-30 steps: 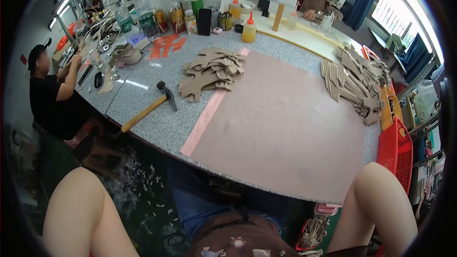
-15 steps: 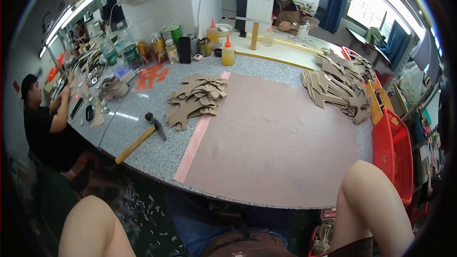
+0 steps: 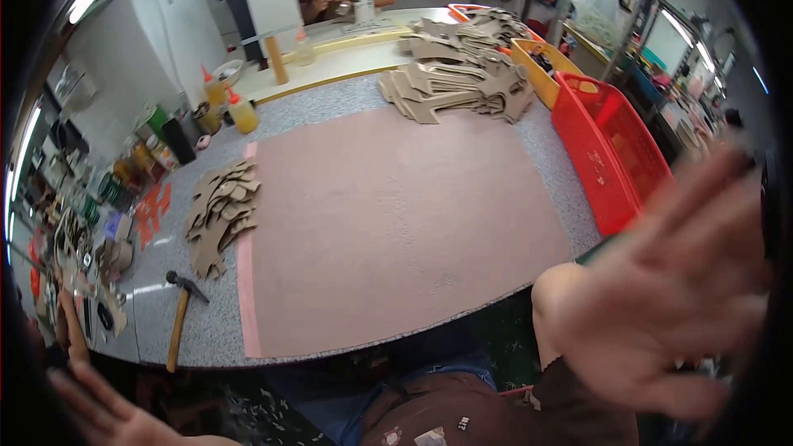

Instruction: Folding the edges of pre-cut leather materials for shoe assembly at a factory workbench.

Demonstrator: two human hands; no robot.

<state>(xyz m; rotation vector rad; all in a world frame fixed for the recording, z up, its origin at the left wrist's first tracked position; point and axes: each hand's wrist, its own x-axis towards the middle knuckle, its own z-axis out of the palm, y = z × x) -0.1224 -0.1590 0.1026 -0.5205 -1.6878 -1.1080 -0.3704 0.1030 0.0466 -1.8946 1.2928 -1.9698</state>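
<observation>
My right hand [image 3: 652,306] is raised at the right, near the camera and blurred by motion. Its fingers are stretched out, and it holds nothing. At the lower left my left hand [image 3: 116,413] has its fingers spread and also holds nothing. Between them, a brownish-pink mat [image 3: 396,223] with a pink strip along its left side lies flat on the speckled grey worktable [image 3: 223,330]. Grey-brown cut pieces lie in a stack [image 3: 223,215] at the mat's left edge, with a larger pile [image 3: 462,87] at its far edge. Neither hand touches them.
A hammer [image 3: 179,314] lies left of the mat. Orange-tipped bottles [image 3: 242,113] stand at the back left. A red basket [image 3: 591,161] and an orange bin [image 3: 545,74] line the right side. Behind the table, another person's hands [image 3: 330,0] are at a sewing machine [image 3: 277,8].
Both my hands have come into view, raised and open; before, only my bent arms showed. The view has turned to the right, so the table's things sit farther left.
</observation>
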